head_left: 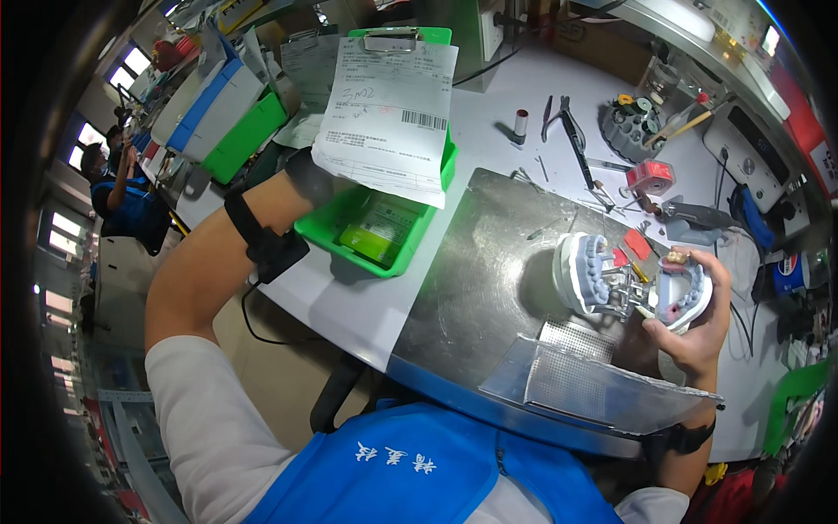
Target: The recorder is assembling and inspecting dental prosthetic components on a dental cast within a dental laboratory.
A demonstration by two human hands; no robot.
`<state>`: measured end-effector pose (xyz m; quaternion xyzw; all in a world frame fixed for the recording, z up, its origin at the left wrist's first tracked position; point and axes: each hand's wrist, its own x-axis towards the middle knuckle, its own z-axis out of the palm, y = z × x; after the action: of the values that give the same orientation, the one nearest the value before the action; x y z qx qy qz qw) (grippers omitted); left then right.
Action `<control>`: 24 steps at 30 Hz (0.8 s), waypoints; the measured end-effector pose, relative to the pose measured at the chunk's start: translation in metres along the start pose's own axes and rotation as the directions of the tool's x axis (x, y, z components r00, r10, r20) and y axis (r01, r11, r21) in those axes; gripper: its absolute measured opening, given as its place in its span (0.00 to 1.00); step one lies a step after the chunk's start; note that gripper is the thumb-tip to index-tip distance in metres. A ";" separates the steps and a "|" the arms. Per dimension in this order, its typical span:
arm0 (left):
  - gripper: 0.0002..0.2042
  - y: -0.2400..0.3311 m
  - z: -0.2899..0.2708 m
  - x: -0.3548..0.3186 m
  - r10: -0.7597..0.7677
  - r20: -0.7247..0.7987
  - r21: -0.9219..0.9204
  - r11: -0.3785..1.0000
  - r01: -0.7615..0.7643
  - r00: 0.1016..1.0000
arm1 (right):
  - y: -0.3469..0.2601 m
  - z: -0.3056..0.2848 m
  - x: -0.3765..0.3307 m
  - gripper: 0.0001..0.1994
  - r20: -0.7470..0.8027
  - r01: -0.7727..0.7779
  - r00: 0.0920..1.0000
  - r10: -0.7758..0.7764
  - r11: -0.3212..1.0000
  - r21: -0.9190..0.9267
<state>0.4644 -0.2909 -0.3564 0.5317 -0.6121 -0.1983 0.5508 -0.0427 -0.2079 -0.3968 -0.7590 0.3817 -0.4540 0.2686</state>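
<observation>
My right hand (pixel 703 336) grips one half of a hinged dental articulator (pixel 621 293), its thumb and fingers around the rim of a grey and white tooth model (pixel 688 301). A gold-coloured crown or teeth piece (pixel 676 258) sits on that half. The other tooth model (pixel 579 272) stands open opposite, joined by the metal hinge. My left forearm (pixel 209 253), with a black strap and box, reaches up to a green clipboard (pixel 436 36) holding a printed sheet (pixel 384 122). My left hand's fingers are hidden at the sheet's lower left edge. Below the sheet sits a green tray (pixel 349 262) with a green-and-white packet (pixel 382 229).
A metal plate (pixel 463 262) covers the bench front, with a clear shield and perforated panel (pixel 576 375) at its edge. Pliers (pixel 572 131), a bur holder (pixel 630 127), a red box (pixel 651 177) and a handpiece (pixel 694 218) lie beyond. Green and blue bins (pixel 236 135) stand left.
</observation>
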 end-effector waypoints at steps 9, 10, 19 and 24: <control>0.20 -0.002 -0.024 0.003 -0.275 0.180 -0.049 0.956 0.288 0.944 | -0.004 0.001 0.002 0.47 0.002 0.010 1.000 -0.010 1.000 0.021; 0.20 0.002 -0.106 -0.047 -0.295 0.240 -0.038 0.949 0.313 0.925 | -0.004 -0.008 -0.004 0.47 -0.036 0.012 0.999 -0.014 0.999 -0.036; 0.15 0.055 -0.050 -0.091 -0.648 0.221 -0.475 0.582 0.660 0.729 | -0.015 0.014 0.008 0.47 -0.020 0.023 1.000 -0.022 0.999 0.034; 0.08 0.081 -0.027 -0.115 -0.309 0.545 -0.164 0.872 0.460 0.779 | -0.025 0.015 0.012 0.47 0.004 0.109 0.994 -0.109 0.992 -0.057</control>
<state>0.4330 -0.1530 -0.3337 0.4898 -0.5752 -0.5260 0.3906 -0.0174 -0.2029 -0.3785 -0.7862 0.3525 -0.4566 0.2217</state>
